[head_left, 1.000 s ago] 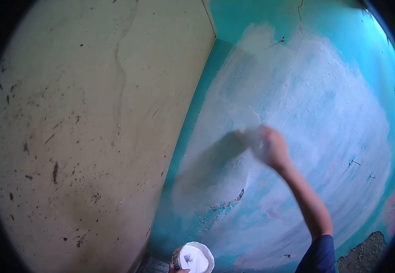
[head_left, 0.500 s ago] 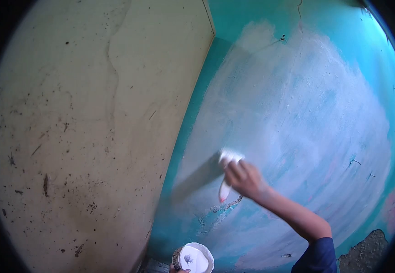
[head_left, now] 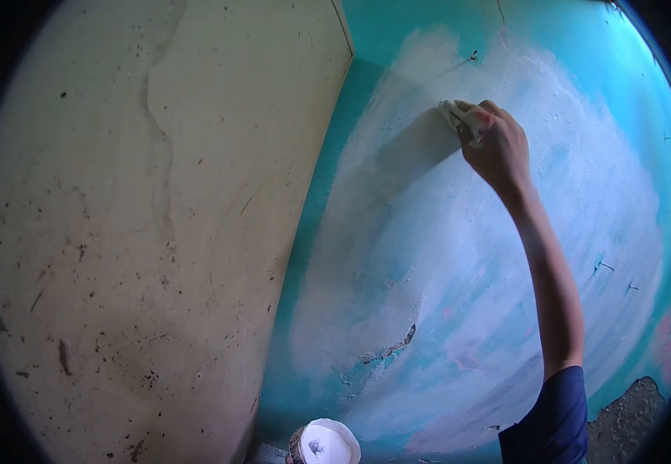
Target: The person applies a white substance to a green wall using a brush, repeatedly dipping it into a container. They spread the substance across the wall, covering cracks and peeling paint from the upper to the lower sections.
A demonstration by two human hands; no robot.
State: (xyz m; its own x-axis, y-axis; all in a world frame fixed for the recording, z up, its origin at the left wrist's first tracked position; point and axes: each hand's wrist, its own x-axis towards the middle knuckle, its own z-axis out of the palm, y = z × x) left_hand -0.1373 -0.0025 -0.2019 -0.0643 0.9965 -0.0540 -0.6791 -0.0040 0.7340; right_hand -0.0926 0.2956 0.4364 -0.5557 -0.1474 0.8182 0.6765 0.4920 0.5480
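My right hand (head_left: 498,143) is raised against the upper part of the wall, fingers closed around a paintbrush (head_left: 453,114). The brush's bristles touch the whitened patch, and its pale handle is mostly hidden by my fingers. White paint coats much of the turquoise wall (head_left: 312,255) in a thin, streaky layer. At the bottom edge sits a paint container (head_left: 343,441) with white paint inside and a dark mark on its surface. My left hand does not show in this frame.
A stained beige panel (head_left: 158,232) fills the left side and meets the wall at a corner. Nails (head_left: 604,266) stick out of the wall at right, another nail (head_left: 473,56) near the top. Plaster is cracked (head_left: 397,344) low down and broken away (head_left: 629,417) at lower right.
My right hand has swept the brush upward and to the right along the wall. The left fingertips on the container have dropped out of sight. The view has shifted slightly.
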